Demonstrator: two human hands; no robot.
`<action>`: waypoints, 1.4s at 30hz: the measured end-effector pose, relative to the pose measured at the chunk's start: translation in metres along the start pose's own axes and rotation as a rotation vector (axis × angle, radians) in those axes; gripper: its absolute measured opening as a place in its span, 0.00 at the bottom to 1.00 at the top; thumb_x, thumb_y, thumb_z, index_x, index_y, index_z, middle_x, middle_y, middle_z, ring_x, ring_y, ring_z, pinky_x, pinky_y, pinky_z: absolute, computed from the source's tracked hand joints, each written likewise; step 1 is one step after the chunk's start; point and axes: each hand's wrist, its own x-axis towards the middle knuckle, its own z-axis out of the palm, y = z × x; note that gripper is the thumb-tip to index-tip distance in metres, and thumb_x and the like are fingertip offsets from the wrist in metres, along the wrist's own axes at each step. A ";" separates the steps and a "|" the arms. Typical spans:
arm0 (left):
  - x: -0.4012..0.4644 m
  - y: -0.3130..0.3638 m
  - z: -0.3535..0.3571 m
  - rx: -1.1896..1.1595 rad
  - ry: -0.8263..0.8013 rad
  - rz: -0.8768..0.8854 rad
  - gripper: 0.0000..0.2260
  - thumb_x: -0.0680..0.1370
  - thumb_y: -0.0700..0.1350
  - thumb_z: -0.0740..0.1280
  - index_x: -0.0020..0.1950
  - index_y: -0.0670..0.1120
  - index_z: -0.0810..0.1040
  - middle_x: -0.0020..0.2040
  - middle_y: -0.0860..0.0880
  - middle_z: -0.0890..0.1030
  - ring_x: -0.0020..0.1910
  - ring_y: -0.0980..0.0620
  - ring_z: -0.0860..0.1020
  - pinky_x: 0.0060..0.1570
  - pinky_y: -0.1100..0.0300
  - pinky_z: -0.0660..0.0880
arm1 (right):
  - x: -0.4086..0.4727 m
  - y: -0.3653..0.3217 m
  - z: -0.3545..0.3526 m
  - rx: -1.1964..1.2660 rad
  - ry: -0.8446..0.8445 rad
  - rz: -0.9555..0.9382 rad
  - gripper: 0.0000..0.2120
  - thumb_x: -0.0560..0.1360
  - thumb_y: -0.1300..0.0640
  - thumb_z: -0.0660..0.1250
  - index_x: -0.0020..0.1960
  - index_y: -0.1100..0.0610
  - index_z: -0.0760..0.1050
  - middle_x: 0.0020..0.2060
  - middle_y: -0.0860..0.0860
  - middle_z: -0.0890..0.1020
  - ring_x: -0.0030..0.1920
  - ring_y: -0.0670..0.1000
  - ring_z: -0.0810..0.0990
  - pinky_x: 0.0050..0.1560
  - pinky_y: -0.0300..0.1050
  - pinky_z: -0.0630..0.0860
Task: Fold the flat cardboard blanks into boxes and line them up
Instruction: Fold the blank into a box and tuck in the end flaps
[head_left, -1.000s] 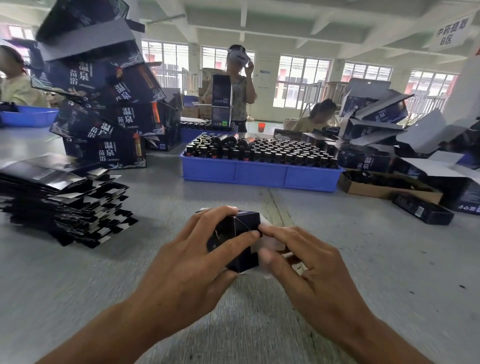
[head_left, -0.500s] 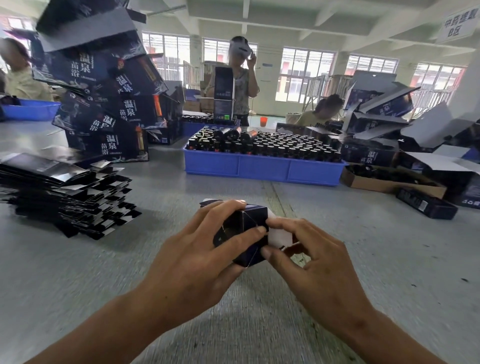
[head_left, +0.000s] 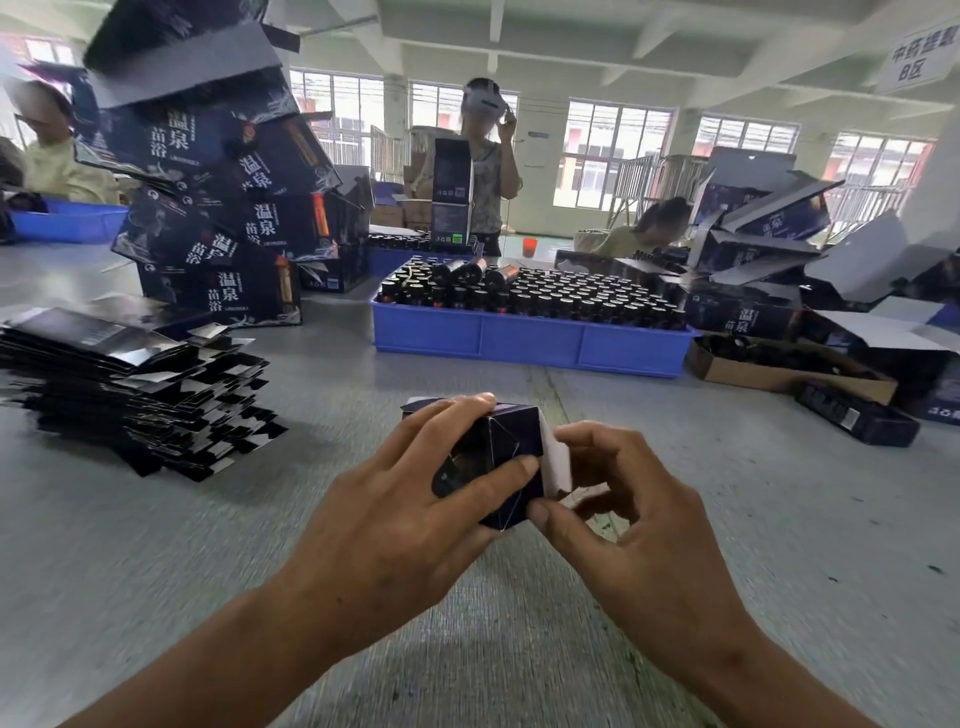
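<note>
Grey table (head_left: 156, 545) runs under both hands and out to every side. Up-left of L hand: leaning pile of big dark printed cartons (head_left: 218, 208), stacked crooked, some tilted. Straight beyond the hands: blue crate (head_left: 524, 340) packed w/ dark bottles (head_left: 545, 299), a few lying across the top. Far right of R hand: heap of open dark cartons (head_left: 769, 228) w/ flaps up, brown tray (head_left: 779, 371) in front of it, small black tray (head_left: 857, 418) nearer. Left of L hand: stack of flat blanks (head_left: 130, 395), fanned and uneven, lying on table, well apart from hands. Person standing (head_left: 485, 171) behind crate, another bent over (head_left: 654, 228) at right, third at far left edge, blurred.

Small dark box (head_left: 506, 441) sits between the two hands, close in front, partly formed, white flap (head_left: 555, 457) sticking out on its R side. L hand (head_left: 415, 514) wraps it, fingers curled over top, thumb across near face, gripping. R hand (head_left: 639, 525) fingers bent, thumb tip and fingertips pinching at the flap edge; exact contact pt hard to tell. Can't tell if box touches the table.
</note>
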 end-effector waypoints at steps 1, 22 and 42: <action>0.000 0.000 0.000 -0.012 0.007 -0.011 0.20 0.78 0.53 0.64 0.69 0.50 0.74 0.71 0.40 0.69 0.67 0.41 0.73 0.47 0.47 0.84 | 0.000 -0.001 0.000 -0.003 -0.018 -0.024 0.22 0.74 0.57 0.73 0.63 0.39 0.73 0.56 0.35 0.80 0.55 0.40 0.81 0.48 0.30 0.77; 0.001 0.018 0.000 -0.148 0.033 -0.164 0.36 0.73 0.55 0.70 0.76 0.43 0.64 0.70 0.50 0.71 0.65 0.51 0.72 0.59 0.63 0.71 | 0.006 -0.002 -0.003 0.199 -0.039 0.229 0.11 0.69 0.40 0.69 0.50 0.38 0.81 0.46 0.36 0.85 0.49 0.41 0.84 0.45 0.41 0.80; 0.001 0.022 0.006 -0.190 0.018 -0.160 0.35 0.71 0.56 0.72 0.74 0.47 0.65 0.70 0.51 0.74 0.70 0.50 0.71 0.67 0.52 0.73 | 0.005 -0.008 -0.001 0.167 0.045 0.213 0.09 0.66 0.40 0.70 0.45 0.40 0.81 0.41 0.35 0.85 0.46 0.38 0.83 0.44 0.29 0.77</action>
